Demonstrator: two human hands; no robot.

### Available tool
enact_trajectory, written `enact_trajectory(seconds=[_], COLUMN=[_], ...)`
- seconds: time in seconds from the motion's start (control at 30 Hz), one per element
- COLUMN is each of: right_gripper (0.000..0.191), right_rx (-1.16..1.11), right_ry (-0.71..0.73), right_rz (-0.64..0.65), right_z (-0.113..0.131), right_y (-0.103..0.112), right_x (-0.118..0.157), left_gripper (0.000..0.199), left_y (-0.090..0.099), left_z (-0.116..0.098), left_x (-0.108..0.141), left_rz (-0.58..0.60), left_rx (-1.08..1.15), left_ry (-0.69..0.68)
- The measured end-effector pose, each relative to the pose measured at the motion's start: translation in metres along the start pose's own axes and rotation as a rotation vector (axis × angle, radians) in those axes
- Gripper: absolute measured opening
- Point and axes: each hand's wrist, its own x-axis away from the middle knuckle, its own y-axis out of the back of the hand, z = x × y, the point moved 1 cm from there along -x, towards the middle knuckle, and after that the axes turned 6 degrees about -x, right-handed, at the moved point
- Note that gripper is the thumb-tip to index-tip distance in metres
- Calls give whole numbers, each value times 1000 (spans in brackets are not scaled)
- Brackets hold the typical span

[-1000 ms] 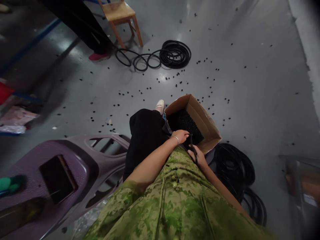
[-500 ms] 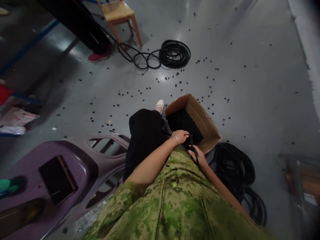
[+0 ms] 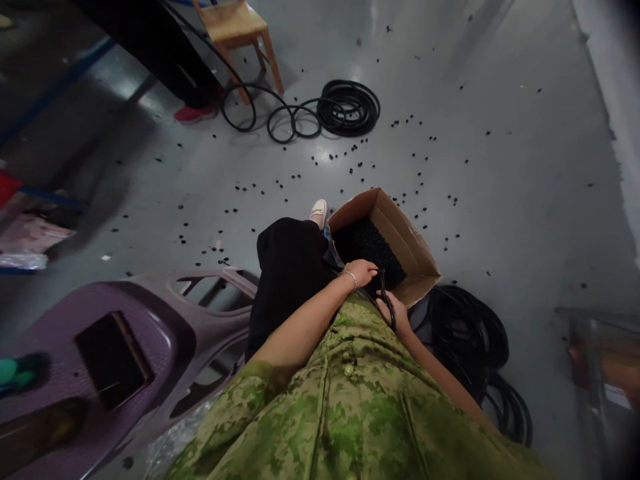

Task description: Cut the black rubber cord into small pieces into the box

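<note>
My right hand is closed around a length of black hose, which bends up from the palm toward my other hand. My left hand, with a bracelet at the wrist, pinches something thin and dark at the hose's upper end; it is too small to make out. Both hands are over the near edge of an open cardboard box. Inside the box lies a heap of small black pieces.
Coiled black hose lies right of the box. Another hose coil is on the floor ahead, near a wooden chair and a standing person's legs. A purple plastic stool at left carries a dark phone-like slab. Small black bits dot the floor.
The loose hose loops near the chair have shifted and widened, with the strand rising more to the left. My hands have barely moved.
</note>
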Motion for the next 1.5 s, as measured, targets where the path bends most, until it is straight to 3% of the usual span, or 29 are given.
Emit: enact_trajectory(seconds=[0.47, 0.77, 1.0, 1.2, 1.5], right_gripper=[43, 62, 52, 55, 49], right_rx=[61, -136, 60, 73, 204], right_ry=[15, -31, -14, 1, 4], right_rz=[-32, 121, -11, 32, -23], right_z=[-4, -2, -3, -6, -9], right_y=[-4, 6, 2, 5, 1], right_x=[-4, -2, 0, 1, 0], left_gripper=[36, 36, 36, 36, 41], left_y=[-2, -3, -4, -3, 2], left_z=[2, 2, 1, 1, -6], left_x=[-3, -2, -3, -3, 5], left_rz=[-7, -8, -14, -9, -25], left_rx=[0, -13, 9, 16, 12], left_ry=[10, -6, -26, -30, -12])
